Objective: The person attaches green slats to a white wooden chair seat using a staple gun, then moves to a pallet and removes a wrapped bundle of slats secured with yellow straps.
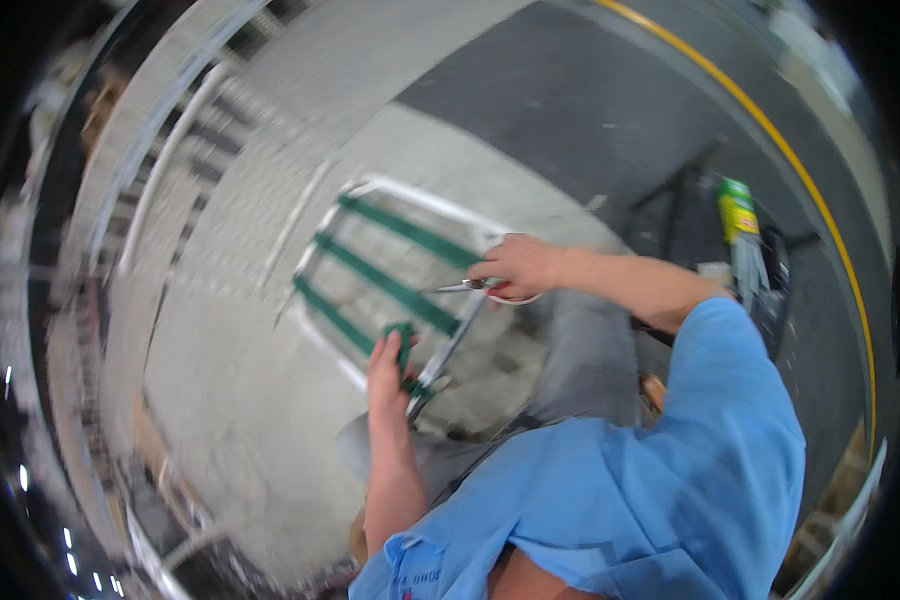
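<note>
Across my lap and the floor in front of me tilts a white tubular frame [432, 200] with several green webbing straps [388, 284] running across it. My left hand [386, 375] is closed round a bunched green strap [402, 345] at the frame's near left corner. On the right side, my right hand [518, 268] grips a pair of scissors [457, 287], whose metal blades point left over the straps. A bit of red and a pale loop show at its handles. Motion blur hides the finer detail of the fingers.
To my right stands a dark seat or stand bearing a green and yellow package [737, 212] and greyish gloves [749, 264]. A yellow line [770, 128] curves along the dark floor beyond. White metal frames [175, 165] are blurred at the left.
</note>
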A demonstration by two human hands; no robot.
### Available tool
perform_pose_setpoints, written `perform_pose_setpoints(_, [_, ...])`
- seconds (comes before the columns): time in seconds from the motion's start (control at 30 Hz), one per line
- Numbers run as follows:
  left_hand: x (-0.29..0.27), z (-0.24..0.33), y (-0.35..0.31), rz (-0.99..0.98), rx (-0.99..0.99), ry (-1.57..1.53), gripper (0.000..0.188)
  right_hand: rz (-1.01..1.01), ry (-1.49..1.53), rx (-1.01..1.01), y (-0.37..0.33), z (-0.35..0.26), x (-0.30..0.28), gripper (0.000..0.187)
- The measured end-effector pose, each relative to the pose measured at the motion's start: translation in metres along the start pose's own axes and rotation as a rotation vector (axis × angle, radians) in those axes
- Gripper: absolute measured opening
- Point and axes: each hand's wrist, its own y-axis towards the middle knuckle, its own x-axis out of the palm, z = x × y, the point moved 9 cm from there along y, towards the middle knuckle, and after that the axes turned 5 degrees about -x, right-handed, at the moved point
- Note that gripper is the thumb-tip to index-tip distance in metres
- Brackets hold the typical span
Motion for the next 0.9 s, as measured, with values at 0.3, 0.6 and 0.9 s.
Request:
perform_pose_setpoints(0.3, [0.034, -0.08, -0.009, -0.017, 0.142, 0.336, 0.025, 1.126, -0.033, 1.451, -0.443, -0.031, -0.062, 0.07])
perform_pose_setpoints(0.6, [0.038, -0.073, 0.003, 0.036, 0.313, 0.447, 0.024, 0.655, -0.21, 1.943, -0.587, -0.046, 0.0, 0.046])
perform_pose_setpoints(0.9, [-0.008, -0.08, -0.017, 0.201, 0.301, 0.427, 0.031, 1.005, 0.212, 0.995, -0.312, -0.015, -0.058, 0.026])
